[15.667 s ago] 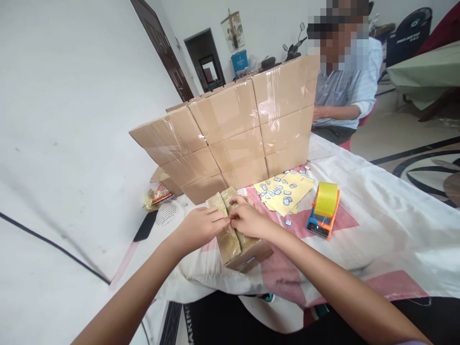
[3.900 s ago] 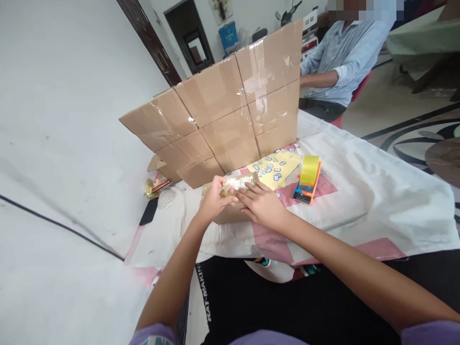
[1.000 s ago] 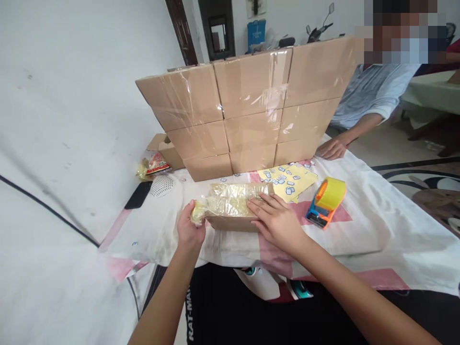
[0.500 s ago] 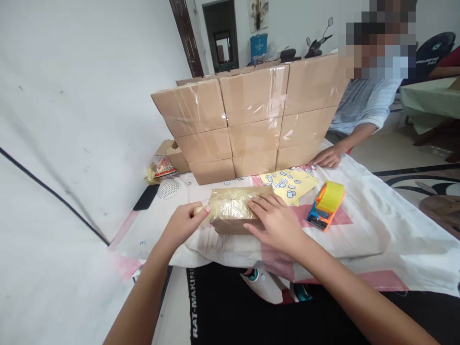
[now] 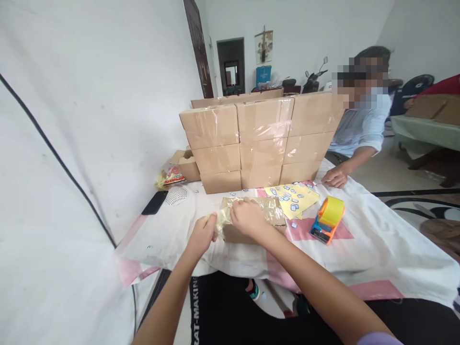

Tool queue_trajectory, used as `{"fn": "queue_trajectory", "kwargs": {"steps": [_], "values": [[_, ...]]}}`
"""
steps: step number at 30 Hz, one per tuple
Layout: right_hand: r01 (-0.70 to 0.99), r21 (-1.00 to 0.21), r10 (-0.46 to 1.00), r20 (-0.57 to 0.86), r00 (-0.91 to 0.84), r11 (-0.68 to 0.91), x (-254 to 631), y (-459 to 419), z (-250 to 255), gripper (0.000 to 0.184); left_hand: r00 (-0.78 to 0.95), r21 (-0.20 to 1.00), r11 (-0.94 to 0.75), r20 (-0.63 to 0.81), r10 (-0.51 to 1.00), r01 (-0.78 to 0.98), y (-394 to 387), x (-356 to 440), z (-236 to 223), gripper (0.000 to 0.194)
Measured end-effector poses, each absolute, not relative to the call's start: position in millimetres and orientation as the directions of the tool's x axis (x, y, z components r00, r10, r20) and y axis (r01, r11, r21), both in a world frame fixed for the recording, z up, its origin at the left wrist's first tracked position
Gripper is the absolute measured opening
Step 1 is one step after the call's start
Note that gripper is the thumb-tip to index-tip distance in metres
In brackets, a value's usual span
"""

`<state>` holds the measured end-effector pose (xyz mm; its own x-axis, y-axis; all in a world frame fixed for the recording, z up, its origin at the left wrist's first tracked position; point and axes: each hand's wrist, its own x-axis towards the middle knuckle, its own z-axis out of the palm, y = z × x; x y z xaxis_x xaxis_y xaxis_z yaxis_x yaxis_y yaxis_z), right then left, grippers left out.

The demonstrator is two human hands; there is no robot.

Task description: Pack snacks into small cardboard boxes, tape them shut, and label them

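Brown box (image 5: 237, 235) on cloth (image 5: 381, 235), near ctr; both hands at its L end.

L hand (image 5: 203, 232): thumb & fingers together, looks clamped on crumpled tape (image 5: 223, 219) at box's L end; R hand (image 5: 249, 218) is curled over the top, L of ctr, pressing or pinching, can't tell which. Risks, my guess: if L pulls hard w/o R bracing, box slides or tips; a quick yank could rip the card or split the tape; slack tape prob. folds & sticks to itself. Yellow sheets (image 5: 305, 197) w/ small labels (image 5: 294, 207) lie just beside box's far R corner, so a shove that way could scatter them. Stack (image 5: 264, 143) on the far side may get bumped if box skids; tape gun (image 5: 329, 215) sits apart, to R.
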<state>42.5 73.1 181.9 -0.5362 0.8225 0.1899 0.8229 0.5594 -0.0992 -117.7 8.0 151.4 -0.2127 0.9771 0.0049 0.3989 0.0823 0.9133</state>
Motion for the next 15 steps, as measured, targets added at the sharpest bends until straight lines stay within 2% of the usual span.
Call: {"fn": "queue_trajectory", "kwargs": {"steps": [5,9,12,15], "values": [[0.801,-0.073,0.803,0.125,-0.583,0.594,42.4,76.6,183.4,0.048,-0.402,0.990,0.107,-0.062,0.914,0.090,-22.7,-93.6,112.0,0.049],[0.786,-0.058,0.786,0.119,-0.607,0.616,43.7,70.6,185.3,0.051,-0.448,0.993,0.099,-0.116,0.886,-0.061,-27.0,-71.7,111.6,0.038],[0.788,-0.051,0.787,0.113,-0.606,0.614,45.6,68.9,185.4,0.053,-0.437,0.986,0.164,-0.166,0.884,-0.043,-30.7,-72.0,134.3,0.034],[0.801,-0.053,0.801,0.103,-0.589,0.596,51.0,79.0,186.8,0.051,-0.484,0.948,0.305,-0.226,0.845,0.090,-53.6,-113.8,180.2,0.033]]}}
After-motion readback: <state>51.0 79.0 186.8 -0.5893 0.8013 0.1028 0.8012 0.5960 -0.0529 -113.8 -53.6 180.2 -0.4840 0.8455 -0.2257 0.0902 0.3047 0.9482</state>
